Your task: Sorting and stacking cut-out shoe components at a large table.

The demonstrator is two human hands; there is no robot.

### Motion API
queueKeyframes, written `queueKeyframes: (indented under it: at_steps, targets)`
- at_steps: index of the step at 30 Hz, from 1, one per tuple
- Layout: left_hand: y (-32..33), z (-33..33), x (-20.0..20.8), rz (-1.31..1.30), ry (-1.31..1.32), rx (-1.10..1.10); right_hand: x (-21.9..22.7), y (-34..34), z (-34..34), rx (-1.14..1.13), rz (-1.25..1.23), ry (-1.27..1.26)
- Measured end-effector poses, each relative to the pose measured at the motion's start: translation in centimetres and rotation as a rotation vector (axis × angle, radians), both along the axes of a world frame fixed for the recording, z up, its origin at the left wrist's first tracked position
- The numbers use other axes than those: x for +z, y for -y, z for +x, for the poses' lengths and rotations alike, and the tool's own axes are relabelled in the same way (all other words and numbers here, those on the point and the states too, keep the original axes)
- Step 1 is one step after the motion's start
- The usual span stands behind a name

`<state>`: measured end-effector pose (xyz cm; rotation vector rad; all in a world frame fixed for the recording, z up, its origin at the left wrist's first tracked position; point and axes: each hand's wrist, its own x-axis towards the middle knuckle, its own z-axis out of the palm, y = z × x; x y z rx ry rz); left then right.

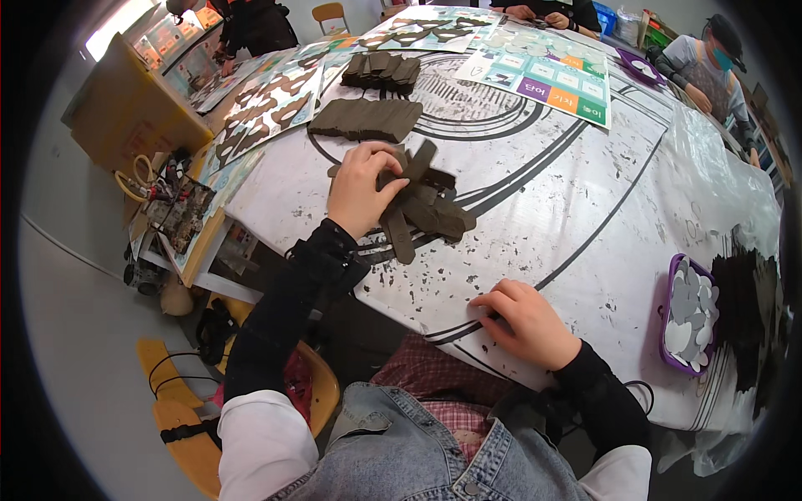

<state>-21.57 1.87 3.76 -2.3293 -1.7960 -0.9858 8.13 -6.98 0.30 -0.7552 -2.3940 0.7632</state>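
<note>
My left hand [363, 188] is bent over a loose heap of flat, dark brown strips [443, 213]. Its thumb and fingertips pinch at the heap's left side, apparently on one strip, though the fingers partly hide it. The strips have rounded ends and lie crossed over one another. Beyond the heap sit a neat row of stacked brown strips [366, 119] and, farther back, a smaller row of brown pieces [380, 72]. Near the table's front edge, my right hand [530, 324] rests with loosely bent fingers, thumb apart, and nothing visible in it.
A purple basket [666, 334] of grey and white cutouts stands at the right, beside dark stacked material [748, 309] and clear plastic [710, 167]. Printed sheets [543, 77] with cutouts cover the far table. A yellow box [125, 117] is at left. Several people work around.
</note>
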Motion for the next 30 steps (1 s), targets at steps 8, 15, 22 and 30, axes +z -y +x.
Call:
queueKeyframes:
  at_steps: [8,15,22,30]
  targets:
    - [3.5,2.1,1.8,0.137,0.112,-0.179,0.3,0.1,-0.2,0.002,-0.003,0.026]
    - [11.0,5.7,0.3,-0.042,0.407,-0.297,0.2,1.0,-0.1,-0.205,-0.13,-0.153]
    - [15.8,6.1,-2.1,0.127,0.386,-0.347,5.1,4.1,-3.5,-0.006,0.325,0.062]
    - [19.8,4.1,-2.4,0.279,0.574,-0.34,6.5,6.9,-6.4,-0.222,-0.025,0.021]
